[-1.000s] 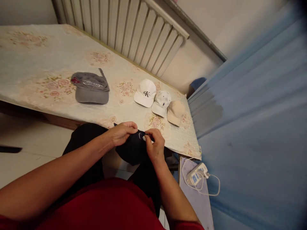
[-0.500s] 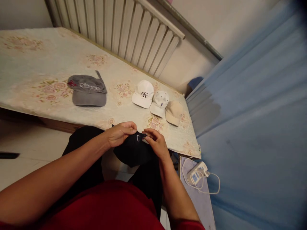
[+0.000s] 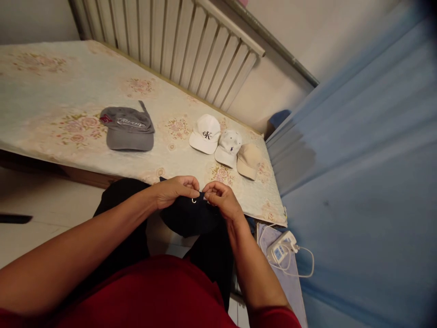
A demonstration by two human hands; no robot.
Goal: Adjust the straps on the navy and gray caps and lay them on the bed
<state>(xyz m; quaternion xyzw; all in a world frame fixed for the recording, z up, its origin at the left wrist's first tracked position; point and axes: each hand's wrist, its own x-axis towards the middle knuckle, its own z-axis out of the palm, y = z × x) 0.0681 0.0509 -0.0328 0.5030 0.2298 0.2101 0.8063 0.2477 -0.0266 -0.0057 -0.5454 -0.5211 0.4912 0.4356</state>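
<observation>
Over my lap I hold a dark cap with a small light mark near its upper edge. My left hand pinches the cap's edge between thumb and fingers. Close beside it, my right hand pinches the strap end at the same edge, its fingertips almost touching the left thumb. On the table ahead lie a white cap with black letters, a white cap with a small dark emblem and a beige cap, side by side. A grey cap with white script sits apart at the left.
A floral cloth covers the table. Behind it stands a white radiator. A blue curtain hangs at the right. On a low side table lies a white device with a cable.
My hands have come closer together at the cap's edge, the left thumb now partly covering the light mark. The other caps stay where they were; the view has shifted slightly.
</observation>
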